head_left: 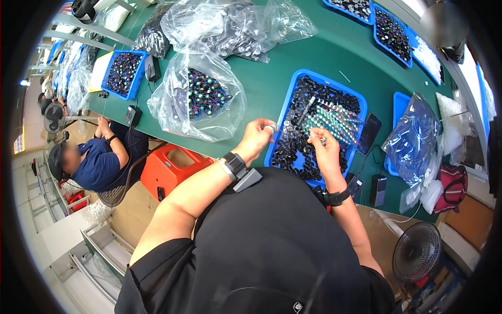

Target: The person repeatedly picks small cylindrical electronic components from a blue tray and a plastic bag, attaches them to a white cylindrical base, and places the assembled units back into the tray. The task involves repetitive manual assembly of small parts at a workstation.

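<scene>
A blue tray (286, 107) holds many small black round parts (300, 154). On top of them, to the right, lies a bundle of small green-and-white pieces with red wires (337, 121), beside a dark stick-shaped tool (306, 111). My left hand (253, 138), over the tray's left rim, pinches a small pale round piece (272, 127) between thumb and fingertips. Above the tray's middle, my right hand (327, 152) is closed, its fingers curled around a small silvery piece (323, 141) too small to name. The hands are apart.
Left of the tray stands an open clear bag (209, 99) of wired parts. A black phone (370, 130) rests at its right edge. Plastic bags (225, 31) and further blue trays (123, 76) sit on the green table. A seated co-worker (99, 159) is at left, near a red stool (170, 172).
</scene>
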`<action>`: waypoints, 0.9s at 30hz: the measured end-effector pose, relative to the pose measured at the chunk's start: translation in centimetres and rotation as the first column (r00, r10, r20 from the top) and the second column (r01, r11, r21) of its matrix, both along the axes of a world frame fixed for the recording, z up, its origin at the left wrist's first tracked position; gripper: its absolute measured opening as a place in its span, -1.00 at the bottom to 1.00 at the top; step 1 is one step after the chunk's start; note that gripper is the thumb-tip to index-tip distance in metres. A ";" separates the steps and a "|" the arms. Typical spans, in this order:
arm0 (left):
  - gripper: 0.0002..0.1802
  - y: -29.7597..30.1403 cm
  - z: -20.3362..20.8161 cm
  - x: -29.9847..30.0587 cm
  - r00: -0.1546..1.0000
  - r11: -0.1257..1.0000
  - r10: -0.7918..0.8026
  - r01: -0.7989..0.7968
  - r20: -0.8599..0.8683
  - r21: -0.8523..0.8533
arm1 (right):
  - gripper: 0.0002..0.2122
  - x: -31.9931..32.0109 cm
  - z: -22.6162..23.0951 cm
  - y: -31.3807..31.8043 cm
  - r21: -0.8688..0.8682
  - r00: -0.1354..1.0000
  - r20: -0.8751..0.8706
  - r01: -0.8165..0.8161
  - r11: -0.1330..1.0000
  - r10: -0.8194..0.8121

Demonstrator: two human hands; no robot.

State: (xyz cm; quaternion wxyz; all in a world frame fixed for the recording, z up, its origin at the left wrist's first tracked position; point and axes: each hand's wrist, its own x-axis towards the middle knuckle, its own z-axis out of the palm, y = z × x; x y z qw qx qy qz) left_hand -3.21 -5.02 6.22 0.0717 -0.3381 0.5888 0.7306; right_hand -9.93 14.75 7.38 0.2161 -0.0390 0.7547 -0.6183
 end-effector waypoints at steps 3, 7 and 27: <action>-0.83 -1.3 -0.6 0.2 0.994 0.990 0.110 -0.109 -0.002 0.084 | -0.89 -0.1 -1.6 0.2 -0.062 0.995 0.093 0.053 0.997 -0.047; -0.82 -2.7 -0.5 0.4 0.987 0.954 0.163 -0.157 -0.001 0.255 | -0.89 -0.1 -1.1 0.1 -0.050 0.979 0.201 0.039 0.998 -0.028; -0.48 -15.5 1.3 0.5 0.951 0.039 -0.189 -0.242 -0.245 -0.970 | -0.76 0.7 -1.9 2.2 -0.124 0.947 0.322 0.060 0.991 -0.017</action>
